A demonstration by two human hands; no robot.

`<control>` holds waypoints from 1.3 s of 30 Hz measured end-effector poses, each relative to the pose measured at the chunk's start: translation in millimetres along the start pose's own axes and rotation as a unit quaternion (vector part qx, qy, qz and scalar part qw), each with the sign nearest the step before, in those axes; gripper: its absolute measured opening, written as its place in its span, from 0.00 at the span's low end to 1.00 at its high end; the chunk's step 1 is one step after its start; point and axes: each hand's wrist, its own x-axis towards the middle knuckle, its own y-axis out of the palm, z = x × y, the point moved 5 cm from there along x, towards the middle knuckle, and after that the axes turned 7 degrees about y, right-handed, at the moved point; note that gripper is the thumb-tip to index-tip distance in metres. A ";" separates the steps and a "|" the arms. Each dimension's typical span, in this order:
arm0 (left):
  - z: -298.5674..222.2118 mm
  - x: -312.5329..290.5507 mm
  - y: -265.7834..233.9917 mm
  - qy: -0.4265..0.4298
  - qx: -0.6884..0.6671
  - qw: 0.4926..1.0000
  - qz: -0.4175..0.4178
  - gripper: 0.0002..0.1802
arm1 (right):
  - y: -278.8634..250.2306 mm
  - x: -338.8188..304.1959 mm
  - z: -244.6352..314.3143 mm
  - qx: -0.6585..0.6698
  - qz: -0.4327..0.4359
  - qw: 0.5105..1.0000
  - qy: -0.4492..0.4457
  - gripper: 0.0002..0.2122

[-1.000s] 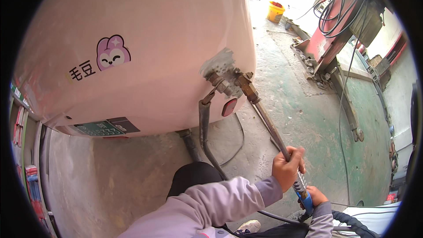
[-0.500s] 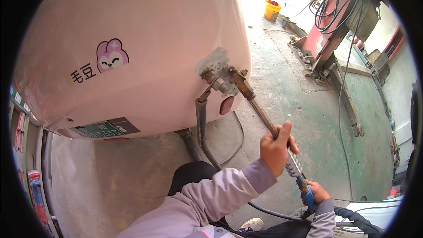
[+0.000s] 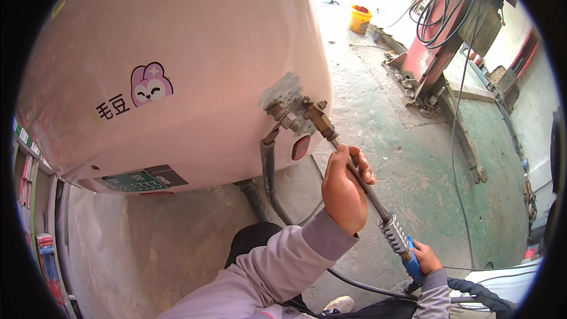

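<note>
In front of me is a pink car's rear corner (image 3: 207, 136). It carries a scraped grey patch of bare metal (image 3: 277, 91) with small dark marks. A brass-coloured head of a dent puller (image 3: 370, 194) meets this patch. Its long rod slants down toward me, with a coil spring (image 3: 393, 233) lower on it. My left hand (image 3: 345, 192) curls around the upper rod, close below the brass head. My right hand (image 3: 425, 257) grips the blue handle (image 3: 411, 263) at the lower end. Beside the head, a metal clamp (image 3: 286, 118) with a thick black cable (image 3: 267, 168) sits against the patch.
A red reflector (image 3: 300, 147) lies just below the patch. The black cable runs over the concrete floor (image 3: 177, 230) past my legs. Rightward stands a red lift post (image 3: 446, 41) with coiled hoses and a low arm (image 3: 466, 142). A yellow bucket (image 3: 360, 19) stands farther off.
My left hand has slid up the rod, from beside the spring to near the brass head. The spring is now uncovered. My right hand stays on the blue handle. The view has shifted slightly.
</note>
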 end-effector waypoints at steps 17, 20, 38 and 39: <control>3.8 0.1 9.2 -0.054 0.087 0.993 -0.065 0.34 | -1.9 -33.7 42.7 -0.061 -0.018 0.997 0.040 0.39; 3.9 -5.6 10.6 -0.022 0.088 0.992 -0.085 0.25 | 17.1 -25.4 31.3 -0.031 0.152 0.986 0.054 0.39; 23.8 -16.4 5.8 -0.043 0.105 0.994 -0.005 0.10 | -25.7 -34.7 14.1 0.039 -0.245 0.969 0.006 0.41; 25.7 -12.8 1.4 -0.053 0.104 0.993 -0.019 0.11 | -27.4 -35.9 13.7 0.039 -0.264 0.964 0.007 0.41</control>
